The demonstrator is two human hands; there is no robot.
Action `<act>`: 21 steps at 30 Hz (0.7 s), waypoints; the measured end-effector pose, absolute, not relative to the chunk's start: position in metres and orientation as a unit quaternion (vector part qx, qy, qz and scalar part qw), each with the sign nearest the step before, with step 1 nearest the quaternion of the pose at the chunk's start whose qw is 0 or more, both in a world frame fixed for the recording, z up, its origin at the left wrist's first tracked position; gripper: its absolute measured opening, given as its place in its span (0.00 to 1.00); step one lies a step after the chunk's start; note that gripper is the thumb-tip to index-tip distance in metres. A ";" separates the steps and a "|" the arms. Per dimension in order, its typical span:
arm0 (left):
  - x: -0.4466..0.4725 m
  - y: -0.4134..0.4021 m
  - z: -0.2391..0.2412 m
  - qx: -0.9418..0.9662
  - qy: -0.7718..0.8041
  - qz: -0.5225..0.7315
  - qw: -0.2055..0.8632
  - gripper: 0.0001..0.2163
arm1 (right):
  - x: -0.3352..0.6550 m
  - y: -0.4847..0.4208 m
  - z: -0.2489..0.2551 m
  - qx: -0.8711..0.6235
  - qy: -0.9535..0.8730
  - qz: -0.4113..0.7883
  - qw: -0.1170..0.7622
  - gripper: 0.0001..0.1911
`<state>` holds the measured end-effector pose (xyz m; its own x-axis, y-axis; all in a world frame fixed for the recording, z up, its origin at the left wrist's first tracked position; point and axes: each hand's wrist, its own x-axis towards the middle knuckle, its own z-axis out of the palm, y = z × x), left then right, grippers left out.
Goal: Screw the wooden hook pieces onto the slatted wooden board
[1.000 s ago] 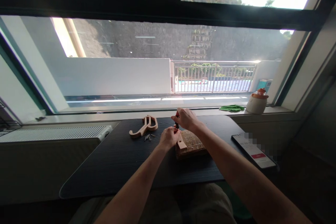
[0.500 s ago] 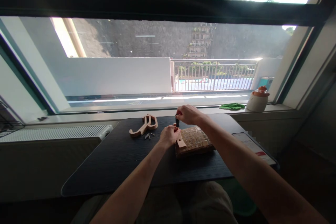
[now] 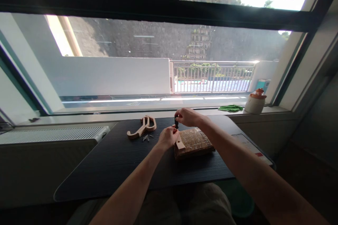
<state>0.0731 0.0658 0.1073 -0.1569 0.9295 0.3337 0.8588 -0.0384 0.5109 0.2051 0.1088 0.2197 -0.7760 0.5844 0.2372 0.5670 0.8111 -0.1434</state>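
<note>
My right hand (image 3: 186, 116) is closed around the black handle of a screwdriver (image 3: 176, 122), which stands upright with its lower end down. Close below it, the fingers of my left hand (image 3: 169, 137) are pinched together at the far end of a light wooden piece (image 3: 180, 144) with a hole in it. What they grip there is too small to make out. The wooden piece lies along the left edge of a brown, woven-looking block (image 3: 196, 140) in shiny clear wrap. To the left lie curved wooden parts (image 3: 142, 127) and several small screws (image 3: 146, 137).
The dark table (image 3: 111, 168) stands against a window sill. A printed sheet or box (image 3: 250, 144) lies at its right edge, partly behind my right forearm. On the sill are a green cloth (image 3: 230, 108) and a jar with an orange-brown top (image 3: 255, 103). A radiator (image 3: 52, 135) is at left.
The whole view has shifted slightly, so everything on the table appears a little further left. Both hands keep their places at the screwdriver and the wooden piece.
</note>
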 end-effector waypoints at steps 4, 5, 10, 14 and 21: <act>0.073 0.065 0.112 0.649 0.691 0.312 0.062 0.12 | 0.202 0.106 0.213 -0.326 -0.934 0.023 0.145 0.16; 0.073 0.065 0.113 0.651 0.690 0.310 0.063 0.12 | 0.202 0.105 0.212 -0.332 -0.931 0.021 0.147 0.16; 0.073 0.063 0.116 0.655 0.684 0.312 0.074 0.13 | 0.200 0.101 0.210 -0.381 -0.914 -0.018 0.139 0.17; 0.072 0.062 0.118 0.660 0.682 0.305 0.080 0.12 | 0.198 0.099 0.209 -0.403 -0.902 -0.034 0.152 0.20; 0.071 0.063 0.120 0.674 0.678 0.284 0.079 0.12 | 0.204 0.106 0.214 -0.313 -0.935 0.027 0.167 0.17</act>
<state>0.0707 0.0629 0.1204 -0.0798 0.9579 0.2759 0.8681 -0.0692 0.4915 0.2039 0.1064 0.2141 -0.7490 0.5935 0.2946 0.5753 0.8031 -0.1554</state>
